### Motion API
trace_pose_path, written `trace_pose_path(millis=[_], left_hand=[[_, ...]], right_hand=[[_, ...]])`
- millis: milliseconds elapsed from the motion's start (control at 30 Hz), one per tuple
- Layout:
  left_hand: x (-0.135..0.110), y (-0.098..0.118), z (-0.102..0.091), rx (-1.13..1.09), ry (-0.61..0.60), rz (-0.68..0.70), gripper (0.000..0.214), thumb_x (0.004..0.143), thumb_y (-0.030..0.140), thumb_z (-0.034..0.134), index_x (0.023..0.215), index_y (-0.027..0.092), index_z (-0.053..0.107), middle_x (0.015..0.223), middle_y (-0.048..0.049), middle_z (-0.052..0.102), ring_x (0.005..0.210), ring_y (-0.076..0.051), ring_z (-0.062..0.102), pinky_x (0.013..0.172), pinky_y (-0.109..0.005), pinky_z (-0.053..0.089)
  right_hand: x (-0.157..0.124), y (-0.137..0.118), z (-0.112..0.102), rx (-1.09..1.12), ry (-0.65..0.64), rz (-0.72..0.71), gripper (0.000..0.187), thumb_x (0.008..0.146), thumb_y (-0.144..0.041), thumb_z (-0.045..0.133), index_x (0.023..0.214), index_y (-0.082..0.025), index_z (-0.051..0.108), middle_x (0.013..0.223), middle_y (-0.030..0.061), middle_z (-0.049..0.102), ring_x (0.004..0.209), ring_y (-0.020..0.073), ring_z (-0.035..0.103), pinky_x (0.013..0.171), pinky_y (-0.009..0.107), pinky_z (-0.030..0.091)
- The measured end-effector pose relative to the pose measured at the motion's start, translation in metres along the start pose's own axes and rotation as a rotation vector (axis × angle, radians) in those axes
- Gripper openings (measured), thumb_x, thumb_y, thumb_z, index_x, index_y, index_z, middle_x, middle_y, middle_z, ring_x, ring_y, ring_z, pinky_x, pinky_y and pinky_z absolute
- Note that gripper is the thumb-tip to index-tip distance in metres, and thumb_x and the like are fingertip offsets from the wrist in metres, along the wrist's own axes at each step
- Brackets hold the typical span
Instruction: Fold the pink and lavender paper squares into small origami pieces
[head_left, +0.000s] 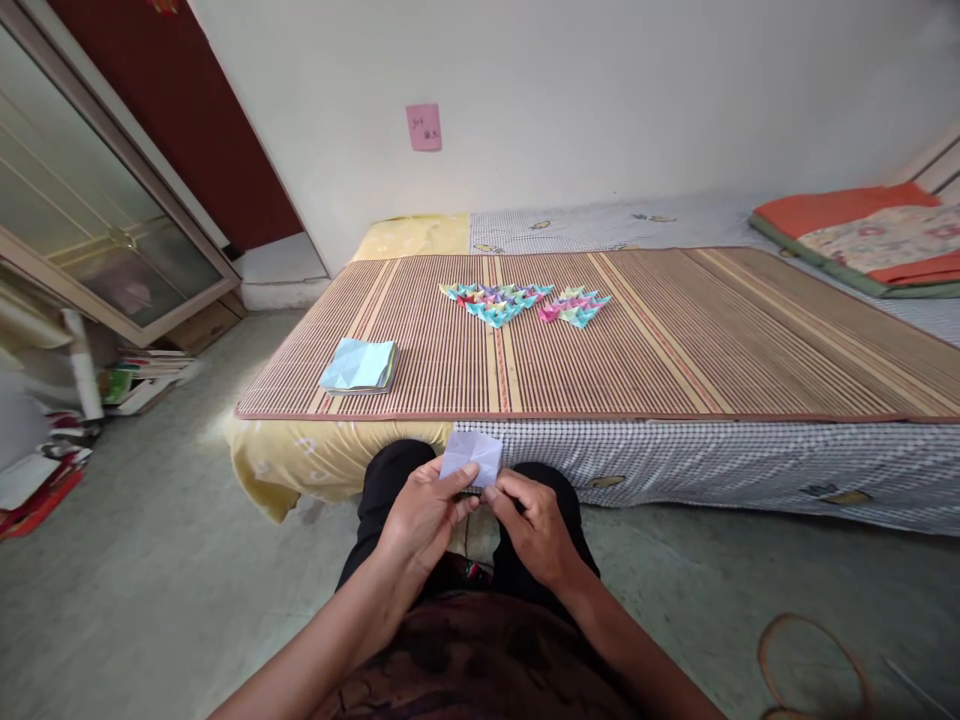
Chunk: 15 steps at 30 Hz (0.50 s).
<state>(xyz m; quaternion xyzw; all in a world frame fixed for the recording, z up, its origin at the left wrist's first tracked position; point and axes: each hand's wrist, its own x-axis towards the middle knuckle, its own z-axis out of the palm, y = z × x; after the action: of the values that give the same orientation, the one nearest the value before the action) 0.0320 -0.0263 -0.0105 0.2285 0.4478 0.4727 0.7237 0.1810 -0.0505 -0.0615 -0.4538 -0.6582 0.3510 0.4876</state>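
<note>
A small lavender sheet of paper (pixel 472 455) with crease lines is held above my lap, in front of the bed's edge. My left hand (pixel 427 505) grips it from the left, thumb lying across its lower part and fingers behind. At the lower right corner, my right hand (pixel 532 515) pinches the paper between thumb and bent forefinger. Past the hands, on the bamboo mat, lies a stack of square paper (pixel 358 366) with a light blue sheet on top. Two clusters of folded, colourful paper pieces, a larger one (pixel 495 302) and a smaller one (pixel 576 306), sit farther back.
The slatted bamboo mat (pixel 435 390) covers most of the bed, over a checked sheet (pixel 675 460) and yellow cloth (pixel 337 455). A folded orange quilt (pixel 862 235) lies at the back right. Books (pixel 150 375) are piled on the floor at left, beside a glass-panelled door (pixel 105 200).
</note>
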Motion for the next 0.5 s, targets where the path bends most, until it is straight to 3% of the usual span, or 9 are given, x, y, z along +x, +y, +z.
trace_pose_path(millis=[267,500], left_hand=[[0.0054,-0.0049,0.0031,-0.163,-0.007,0.016,0.018,0.066,0.001,0.088,0.079,0.007,0.078,0.083,-0.0083,0.079,0.079,-0.016,0.075,0.079,-0.023,0.066],[0.0053,-0.0057,0.0029,-0.124,0.024,0.053,0.022,0.064,0.004,0.092,0.082,0.006,0.079,0.082,-0.0098,0.081,0.076,-0.019,0.077,0.074,-0.025,0.068]], right_hand=[[0.0020,-0.0001,-0.0003,0.085,-0.023,-0.003,0.036,0.103,-0.030,0.050,0.069,-0.020,0.053,0.069,-0.0008,0.054,0.064,0.0148,0.051,0.061,0.026,0.039],[0.0027,-0.0016,-0.0069,0.099,-0.087,0.046,0.028,0.100,-0.031,0.056,0.076,-0.020,0.061,0.064,-0.0026,0.055,0.057,0.0138,0.048,0.055,0.025,0.039]])
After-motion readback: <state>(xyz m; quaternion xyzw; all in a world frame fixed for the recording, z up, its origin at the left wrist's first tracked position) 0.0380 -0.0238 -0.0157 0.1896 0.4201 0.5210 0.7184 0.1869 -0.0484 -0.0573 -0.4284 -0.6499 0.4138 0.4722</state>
